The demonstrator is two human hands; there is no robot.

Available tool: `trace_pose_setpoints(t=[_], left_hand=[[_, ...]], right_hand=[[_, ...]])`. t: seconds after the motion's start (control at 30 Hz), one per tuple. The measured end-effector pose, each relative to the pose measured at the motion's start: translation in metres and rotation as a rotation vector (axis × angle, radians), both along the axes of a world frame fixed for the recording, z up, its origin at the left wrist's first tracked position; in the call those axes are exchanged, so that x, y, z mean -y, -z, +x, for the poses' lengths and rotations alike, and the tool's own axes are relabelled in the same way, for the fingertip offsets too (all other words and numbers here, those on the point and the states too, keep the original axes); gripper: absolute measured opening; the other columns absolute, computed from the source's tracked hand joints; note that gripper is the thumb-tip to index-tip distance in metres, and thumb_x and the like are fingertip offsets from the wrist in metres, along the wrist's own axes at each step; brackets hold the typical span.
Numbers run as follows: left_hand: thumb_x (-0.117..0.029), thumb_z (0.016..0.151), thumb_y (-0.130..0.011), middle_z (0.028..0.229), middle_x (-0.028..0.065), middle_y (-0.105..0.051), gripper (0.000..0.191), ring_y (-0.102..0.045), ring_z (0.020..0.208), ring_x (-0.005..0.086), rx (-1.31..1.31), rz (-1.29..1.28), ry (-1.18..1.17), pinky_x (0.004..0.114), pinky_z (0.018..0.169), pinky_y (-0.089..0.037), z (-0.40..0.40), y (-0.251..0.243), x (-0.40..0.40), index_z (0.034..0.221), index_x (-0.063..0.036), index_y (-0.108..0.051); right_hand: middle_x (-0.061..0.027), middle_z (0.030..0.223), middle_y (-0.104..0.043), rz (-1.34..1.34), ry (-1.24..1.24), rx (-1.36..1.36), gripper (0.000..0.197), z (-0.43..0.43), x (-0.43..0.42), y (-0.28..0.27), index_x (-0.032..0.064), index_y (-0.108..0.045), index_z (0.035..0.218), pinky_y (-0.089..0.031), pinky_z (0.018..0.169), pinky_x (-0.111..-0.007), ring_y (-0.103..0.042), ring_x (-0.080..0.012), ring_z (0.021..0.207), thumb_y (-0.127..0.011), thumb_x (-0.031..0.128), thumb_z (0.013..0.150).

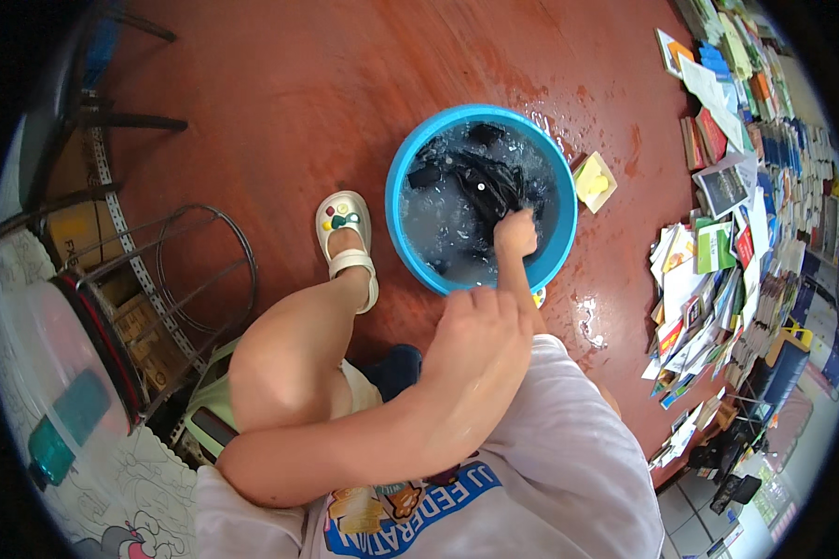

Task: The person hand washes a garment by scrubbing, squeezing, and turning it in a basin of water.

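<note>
A blue plastic basin point(395, 230) stands on the floor between the person's feet, filled with cloudy, sudsy water. Dark wet clothes lie in it, including a black garment point(489, 185) with a small white button. My right hand point(516, 233) is inside the basin, closed on the lower end of this garment. Above the lap and just short of the near rim, my left hand point(486, 328) is raised with its fingers curled; its palm is hidden. Right of the basin, a yellow piece, possibly soap point(598, 184), rests in a small open box point(607, 199).
Wet patches point(591, 325) mark the red floor. A cream clog point(346, 216) is left of the basin. Stacked and scattered books point(713, 244) line the right side. A wire-framed stand point(252, 272), a dark chair leg point(140, 122) and cardboard boxes point(143, 335) are at the left.
</note>
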State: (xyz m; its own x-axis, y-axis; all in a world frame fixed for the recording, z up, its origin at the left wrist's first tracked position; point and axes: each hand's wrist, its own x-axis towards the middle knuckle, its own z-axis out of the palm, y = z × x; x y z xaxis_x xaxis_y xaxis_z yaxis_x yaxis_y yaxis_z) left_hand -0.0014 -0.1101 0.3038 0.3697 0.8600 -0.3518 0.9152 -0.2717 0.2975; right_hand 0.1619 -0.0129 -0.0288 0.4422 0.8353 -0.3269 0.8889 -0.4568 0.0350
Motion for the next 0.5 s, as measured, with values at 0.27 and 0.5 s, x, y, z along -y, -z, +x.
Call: trace_pose_setpoints(t=[0.27,0.5], left_hand=[[-0.016,0.078,-0.062,0.090,0.0045,-0.060,0.028,-0.056,0.091,0.0193,-0.058,-0.026,0.054,0.030,0.075,-0.042,-0.008,-0.004,-0.002,0.103,-0.0040,-0.063],[-0.017,0.076,-0.064,0.087,0.0038,-0.061,0.021,-0.059,0.087,0.0193,-0.026,-0.012,0.043,0.032,0.073,-0.044,0.003,0.007,-0.009,0.096,-0.0084,-0.064]], right_hand=[[-0.0110,0.111,-0.071,-0.184,-0.188,0.089,0.026,-0.005,-0.072,0.040,0.0111,-0.074,0.104,-0.056,0.082,-0.040,-0.069,-0.0272,0.103,-0.053,0.021,0.091],[-0.0131,0.123,-0.066,-0.257,-0.213,-0.001,0.034,0.042,-0.091,0.032,0.0112,-0.069,0.116,-0.053,0.092,-0.041,-0.064,-0.0287,0.115,-0.055,0.031,0.092]])
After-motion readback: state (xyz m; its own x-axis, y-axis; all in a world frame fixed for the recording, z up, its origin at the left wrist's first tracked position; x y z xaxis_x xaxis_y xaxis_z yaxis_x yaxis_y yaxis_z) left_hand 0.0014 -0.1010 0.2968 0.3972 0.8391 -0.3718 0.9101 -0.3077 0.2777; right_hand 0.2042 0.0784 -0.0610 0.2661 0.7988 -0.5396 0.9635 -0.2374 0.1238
